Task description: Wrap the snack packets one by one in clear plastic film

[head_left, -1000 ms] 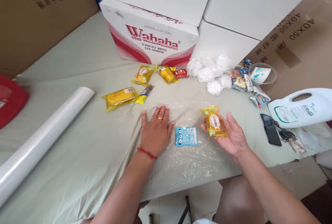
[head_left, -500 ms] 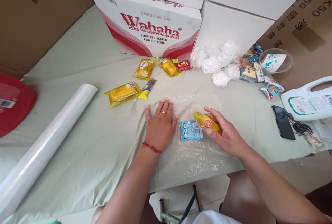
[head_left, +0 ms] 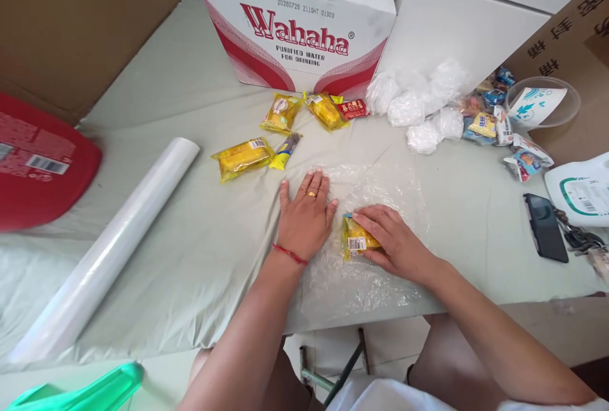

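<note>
Mid-stacking, by the look of it: right hand (head_left: 394,243) pressing a yellow snack packet (head_left: 356,241) onto the plastic film sheet (head_left: 380,186) on the counter (head_left: 190,208), grip closed over it. Left hand (head_left: 307,214) flat, fingers spread, pinning the film's edge. Clear plastic bowl (head_left: 547,110) far right, holding a printed wrapper.

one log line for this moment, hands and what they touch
left hand: flat on plastic sheet | right hand: pressing yellow snack packet onto sheet | blue packet: hidden
</note>
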`<action>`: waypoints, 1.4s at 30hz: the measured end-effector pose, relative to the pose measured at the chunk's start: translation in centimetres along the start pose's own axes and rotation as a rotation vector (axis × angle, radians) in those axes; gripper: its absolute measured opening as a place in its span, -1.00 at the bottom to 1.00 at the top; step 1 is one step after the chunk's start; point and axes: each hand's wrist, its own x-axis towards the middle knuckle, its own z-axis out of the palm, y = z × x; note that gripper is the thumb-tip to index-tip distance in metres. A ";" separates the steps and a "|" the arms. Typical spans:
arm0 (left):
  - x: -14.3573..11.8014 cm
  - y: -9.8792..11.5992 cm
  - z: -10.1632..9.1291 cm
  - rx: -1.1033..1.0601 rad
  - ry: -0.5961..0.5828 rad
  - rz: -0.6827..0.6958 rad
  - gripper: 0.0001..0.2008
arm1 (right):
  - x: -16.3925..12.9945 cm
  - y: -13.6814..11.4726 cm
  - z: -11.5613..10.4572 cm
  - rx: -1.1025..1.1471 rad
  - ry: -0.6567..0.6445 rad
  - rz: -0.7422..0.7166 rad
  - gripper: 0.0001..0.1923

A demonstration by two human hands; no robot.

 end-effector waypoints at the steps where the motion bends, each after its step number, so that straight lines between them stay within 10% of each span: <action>1: 0.0 0.0 0.1 0.005 0.008 0.005 -0.41 | 0.1 0.1 -0.1 -0.003 -0.026 0.004 -0.31; 42: -0.1 0.2 0.4 0.003 0.026 0.008 -0.39 | -1.2 -0.5 -3.0 -0.262 -0.108 0.186 -0.29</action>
